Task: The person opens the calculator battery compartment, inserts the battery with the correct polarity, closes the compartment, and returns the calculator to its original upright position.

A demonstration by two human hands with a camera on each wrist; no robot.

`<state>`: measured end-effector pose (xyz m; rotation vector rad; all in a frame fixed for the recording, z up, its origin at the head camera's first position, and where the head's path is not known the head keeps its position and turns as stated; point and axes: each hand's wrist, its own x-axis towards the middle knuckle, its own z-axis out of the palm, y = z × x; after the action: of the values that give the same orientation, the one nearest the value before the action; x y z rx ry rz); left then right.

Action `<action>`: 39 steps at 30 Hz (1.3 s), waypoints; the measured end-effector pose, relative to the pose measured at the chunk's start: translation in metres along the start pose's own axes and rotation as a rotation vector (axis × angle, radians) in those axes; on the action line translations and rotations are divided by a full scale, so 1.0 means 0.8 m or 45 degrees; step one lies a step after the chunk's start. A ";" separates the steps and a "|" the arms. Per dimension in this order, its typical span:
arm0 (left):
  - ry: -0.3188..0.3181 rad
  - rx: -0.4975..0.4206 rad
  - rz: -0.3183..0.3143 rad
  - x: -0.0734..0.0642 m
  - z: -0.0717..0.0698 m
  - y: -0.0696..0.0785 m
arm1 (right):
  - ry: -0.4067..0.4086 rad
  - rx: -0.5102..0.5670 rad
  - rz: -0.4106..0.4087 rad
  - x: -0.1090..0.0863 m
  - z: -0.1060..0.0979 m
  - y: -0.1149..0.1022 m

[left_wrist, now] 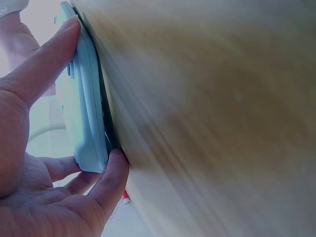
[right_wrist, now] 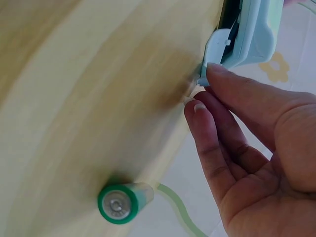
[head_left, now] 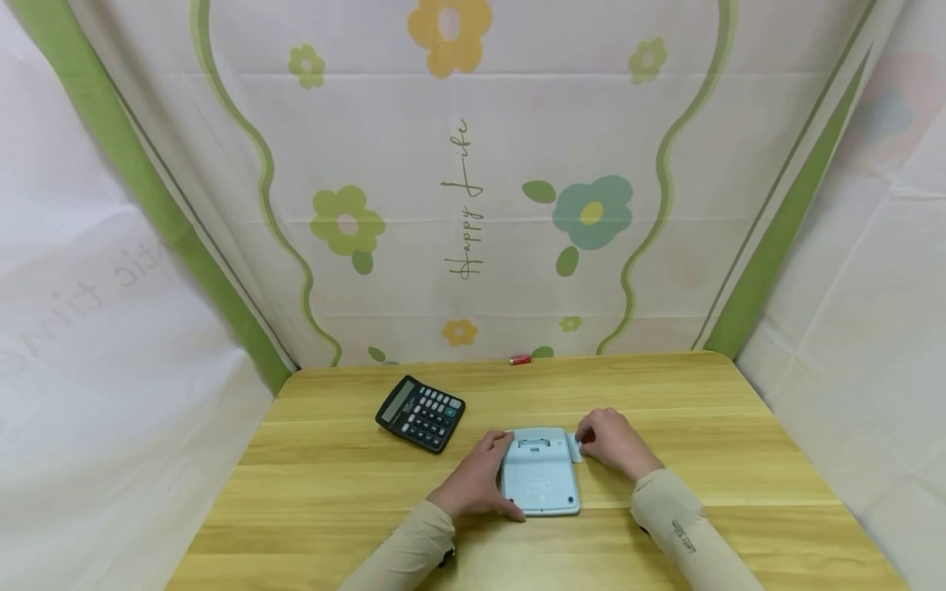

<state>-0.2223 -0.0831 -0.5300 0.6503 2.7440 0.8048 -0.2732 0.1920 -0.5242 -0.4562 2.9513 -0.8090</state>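
A light blue calculator [head_left: 541, 484] lies back side up on the table, its small battery compartment [head_left: 534, 443] uncovered near the far edge. My left hand [head_left: 475, 480] grips its left side, thumb at the near corner and fingers at the far one. In the left wrist view, some fingertips reach under the calculator's edge. Right of the calculator, my right hand [head_left: 612, 442] pinches a small light blue battery cover [right_wrist: 215, 49] between thumb and fingers. The cover stands on edge close beside the calculator's side; whether they touch, I cannot tell.
A black calculator [head_left: 423, 414] lies keys up at the back left. At the table's far edge is a small red battery [head_left: 520, 359]. A green-ended battery [right_wrist: 117, 203] is on the wooden table [head_left: 310, 484] near my right hand. Printed curtains surround the table.
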 end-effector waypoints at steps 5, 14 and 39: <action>-0.006 0.010 0.008 0.000 0.002 -0.002 | -0.049 -0.026 -0.001 0.000 -0.005 -0.001; 0.004 -0.005 0.004 0.001 0.006 -0.007 | -0.098 -0.025 -0.033 -0.002 -0.015 -0.001; -0.005 -0.026 -0.014 -0.003 -0.002 0.000 | -0.036 -0.187 0.067 -0.029 -0.055 0.046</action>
<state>-0.2205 -0.0852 -0.5289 0.6322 2.7293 0.8273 -0.2661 0.2508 -0.5052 -0.3916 2.9946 -0.5782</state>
